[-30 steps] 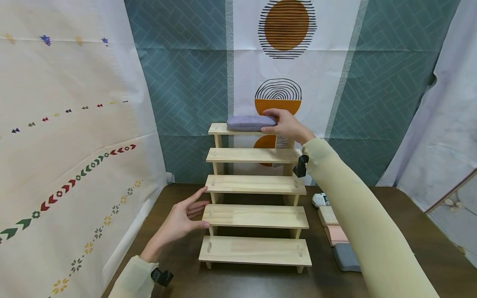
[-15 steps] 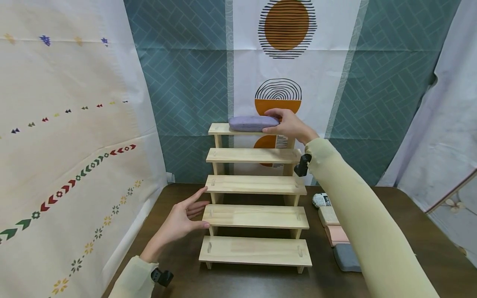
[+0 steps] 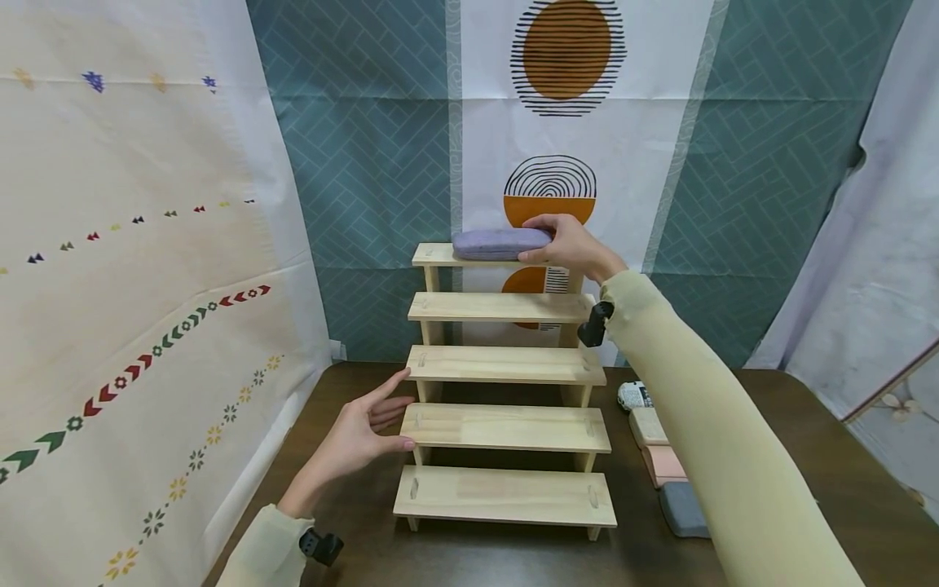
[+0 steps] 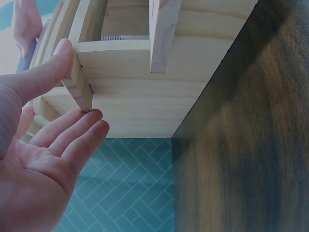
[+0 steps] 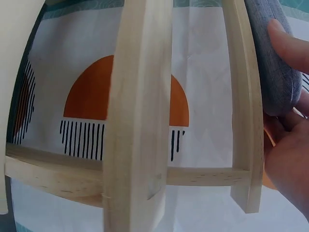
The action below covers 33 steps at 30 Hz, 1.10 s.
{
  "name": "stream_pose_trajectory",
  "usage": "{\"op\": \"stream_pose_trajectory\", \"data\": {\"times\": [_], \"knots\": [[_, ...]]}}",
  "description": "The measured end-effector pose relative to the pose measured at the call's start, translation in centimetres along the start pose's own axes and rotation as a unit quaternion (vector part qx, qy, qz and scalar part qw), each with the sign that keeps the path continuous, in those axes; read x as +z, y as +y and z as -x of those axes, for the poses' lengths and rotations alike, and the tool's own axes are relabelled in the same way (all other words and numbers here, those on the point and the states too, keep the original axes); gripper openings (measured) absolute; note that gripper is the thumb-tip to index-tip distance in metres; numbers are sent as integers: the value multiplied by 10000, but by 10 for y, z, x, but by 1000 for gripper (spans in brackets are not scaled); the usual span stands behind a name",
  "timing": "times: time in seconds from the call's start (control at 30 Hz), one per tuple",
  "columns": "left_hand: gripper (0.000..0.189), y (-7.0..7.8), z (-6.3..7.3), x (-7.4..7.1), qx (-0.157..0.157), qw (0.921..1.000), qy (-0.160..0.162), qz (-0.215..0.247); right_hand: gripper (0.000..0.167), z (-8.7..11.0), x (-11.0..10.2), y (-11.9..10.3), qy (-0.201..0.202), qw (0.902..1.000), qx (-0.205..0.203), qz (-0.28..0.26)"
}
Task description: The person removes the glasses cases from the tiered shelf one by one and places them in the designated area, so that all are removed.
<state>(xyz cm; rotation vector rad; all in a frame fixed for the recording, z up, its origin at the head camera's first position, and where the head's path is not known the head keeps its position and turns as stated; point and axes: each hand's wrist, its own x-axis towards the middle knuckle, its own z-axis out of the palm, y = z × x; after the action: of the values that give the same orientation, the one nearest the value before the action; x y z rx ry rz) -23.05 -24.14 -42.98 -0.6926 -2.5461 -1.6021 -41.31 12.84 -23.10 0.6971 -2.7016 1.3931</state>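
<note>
A purple-grey fabric glasses case (image 3: 499,244) lies lengthwise on the top tier of a pale wooden step shelf (image 3: 506,425). My right hand (image 3: 570,247) grips its right end, thumb at the front and fingers over the back. In the right wrist view, the case (image 5: 276,60) sits along the top board with my thumb against its side. My left hand (image 3: 358,438) holds the shelf's left side. In the left wrist view, the thumb and fingertips of that hand (image 4: 53,159) pinch a board's end from opposite edges.
On the dark wooden table (image 3: 352,562), right of the shelf, a row holds a grey-blue case (image 3: 684,509), a pink one (image 3: 663,463), a cream one (image 3: 647,425) and a patterned white item (image 3: 632,395). My right sleeve partly covers them. A teal curtain (image 3: 359,163) hangs behind.
My right hand has shifted the glasses case slightly to the right along the top tier, then holds nearly still. The left hand stays at the shelf's side.
</note>
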Motion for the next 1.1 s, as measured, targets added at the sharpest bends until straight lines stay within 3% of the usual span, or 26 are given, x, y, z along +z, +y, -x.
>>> {"op": "stream_pose_trajectory", "data": {"times": [0.5, 1.1], "knots": [[109, 0, -1, 1, -14, 10000, 7, 43, 62, 22, 4, 2, 500, 9934, -209, -1012], [108, -2, 0, 0, -24, 9999, 0, 117, 64, 59, 5, 3, 721, 9878, -389, -1321]]}}
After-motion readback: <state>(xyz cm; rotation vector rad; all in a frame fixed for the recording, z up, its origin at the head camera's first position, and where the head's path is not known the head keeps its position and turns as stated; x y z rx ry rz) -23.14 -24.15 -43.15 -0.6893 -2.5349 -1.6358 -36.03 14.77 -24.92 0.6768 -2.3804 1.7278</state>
